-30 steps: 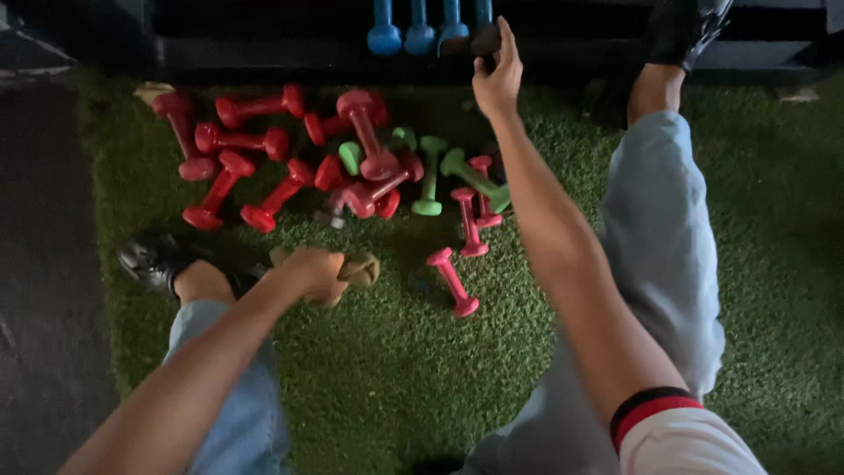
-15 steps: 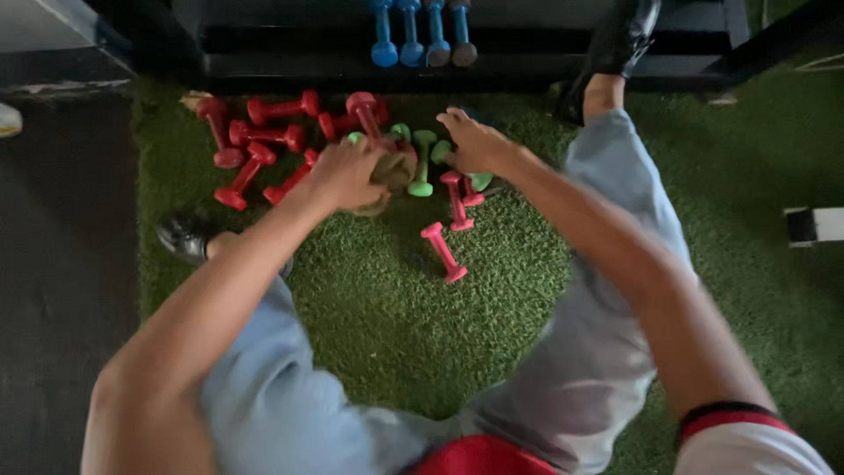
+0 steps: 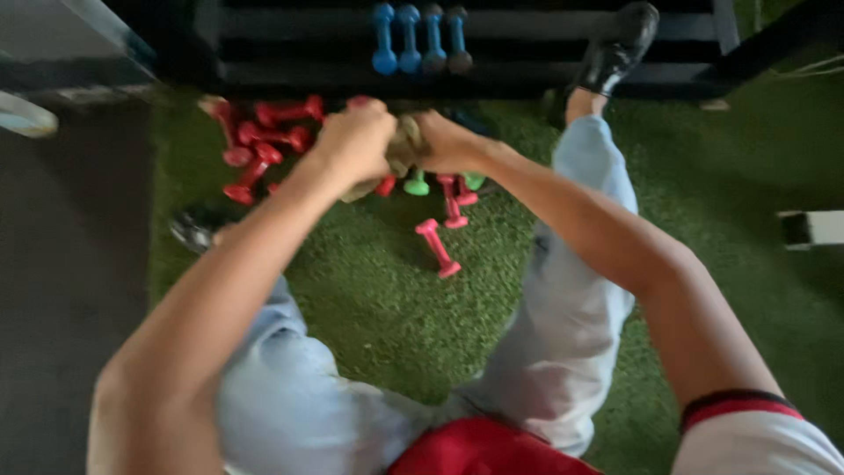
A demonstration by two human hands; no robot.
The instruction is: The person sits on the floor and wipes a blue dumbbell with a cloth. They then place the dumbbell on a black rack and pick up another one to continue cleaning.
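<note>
I sit on green turf [image 3: 378, 299] with my legs spread. My left hand [image 3: 356, 141] and my right hand [image 3: 448, 141] meet above a pile of small dumbbells, both closed on a crumpled tan cloth [image 3: 403, 145] held between them. Under the hands lie red dumbbells [image 3: 264, 145], green dumbbells [image 3: 416, 183] and pink dumbbells [image 3: 437, 248]; part of the pile is hidden by my hands. The view is blurred.
A black rack [image 3: 527, 53] runs along the far edge, with several blue dumbbells [image 3: 418, 37] standing on it. My right shoe [image 3: 615, 48] rests against the rack, my left shoe [image 3: 193, 227] at the turf's left edge. Dark floor lies left; a white box [image 3: 813, 229] right.
My right hand came back from the blue dumbbells on the rack and joined the left hand. The left hand rose from the turf with the tan cloth, and both now grip it.
</note>
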